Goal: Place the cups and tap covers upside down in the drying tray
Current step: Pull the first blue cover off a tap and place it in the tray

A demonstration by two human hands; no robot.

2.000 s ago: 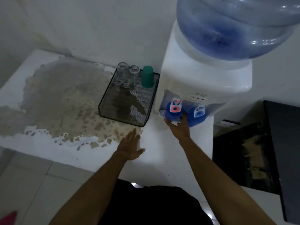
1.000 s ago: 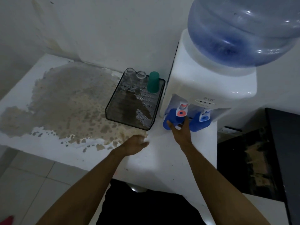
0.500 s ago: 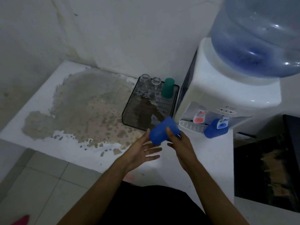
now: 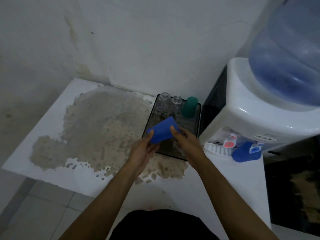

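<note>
Both hands hold the blue tap cover [image 4: 162, 130] above the near half of the drying tray [image 4: 198, 118], tilted, apparently for turning mouth-down. The left hand [image 4: 143, 151] grip pinches its left end; the right hand [image 4: 186, 142] grip presses its right end. The cover is a smooth, tapered, opaque plastic cup. Two clear cups [image 4: 164, 101] and a green cup [image 4: 190, 107] stand inverted along the far edge, presumably to drain. A second cover [image 4: 244, 152] sits on the right tap.

No text, brand or number can be read. The white plastic water dispenser [image 4: 256, 108], to the right of the fingers, carries small marks on its grey oval front panel [image 4: 264, 137], but they are too blurred to make out.
</note>
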